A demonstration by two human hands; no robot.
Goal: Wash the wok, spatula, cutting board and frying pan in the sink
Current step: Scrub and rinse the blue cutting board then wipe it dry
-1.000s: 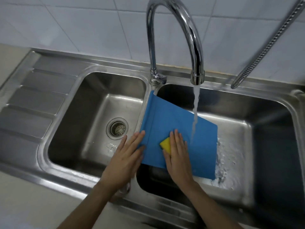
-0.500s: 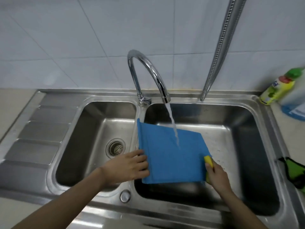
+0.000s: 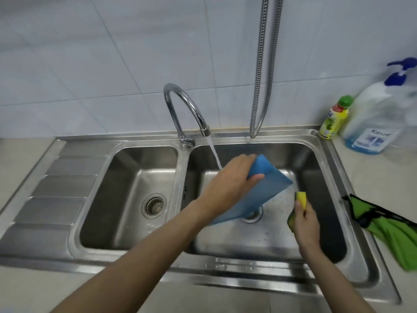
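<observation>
Two hands are occupied over the right basin of the sink (image 3: pixel 320 141). The blue cutting board (image 3: pixel 259 190) is clasped at its upper end by the left hand (image 3: pixel 230 184) and held tilted, its long axis running down towards the drain, under the stream from the tap (image 3: pixel 187 109). The yellow sponge (image 3: pixel 301 199) is clenched in the right hand (image 3: pixel 305 224), just beside the board's right edge and apart from it. Wet steel lies beneath; the basin's room is judged ample for turning the board.
</observation>
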